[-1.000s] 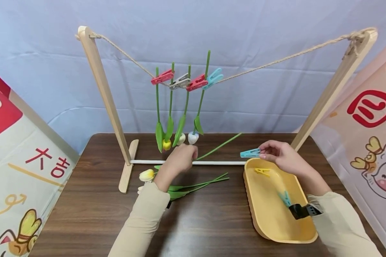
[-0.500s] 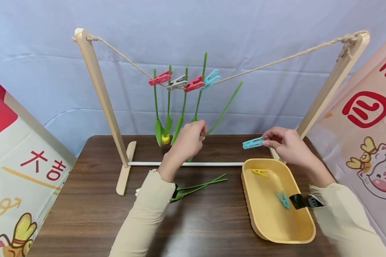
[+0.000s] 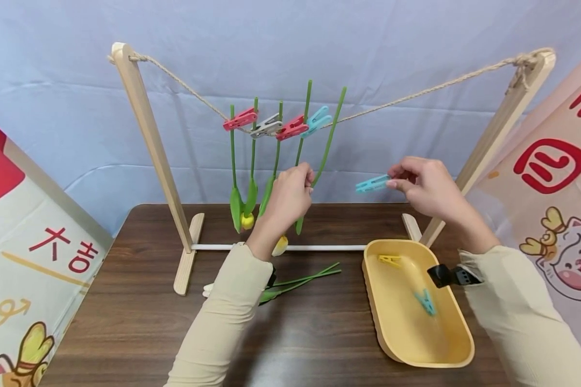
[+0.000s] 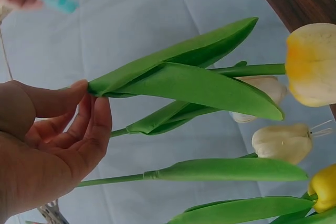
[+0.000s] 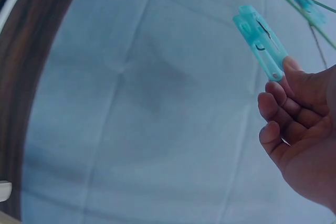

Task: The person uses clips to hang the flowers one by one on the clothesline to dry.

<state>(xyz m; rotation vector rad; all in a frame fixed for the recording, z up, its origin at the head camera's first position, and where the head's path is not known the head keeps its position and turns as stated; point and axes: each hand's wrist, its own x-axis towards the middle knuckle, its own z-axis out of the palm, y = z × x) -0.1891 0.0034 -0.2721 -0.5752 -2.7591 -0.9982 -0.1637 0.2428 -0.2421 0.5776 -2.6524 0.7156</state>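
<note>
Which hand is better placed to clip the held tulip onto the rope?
The right hand seems better placed: it pinches a blue clothespin, while the left hand is occupied holding the tulip.

We see the tray (image 3: 402, 328) on the table (image 3: 319, 344), two pegs (image 3: 425, 302) inside. Left of the tray lie loose flowers (image 3: 269, 295); from its far end a rod (image 3: 334, 248) runs left. Beyond it, leftward, four flowers (image 3: 249, 198) hang from a rope (image 3: 406, 100), beside another flower (image 4: 199, 85) in the left hand (image 3: 288, 196). Above its far end: a held peg (image 3: 373, 184), right hand (image 3: 431, 185).
</note>
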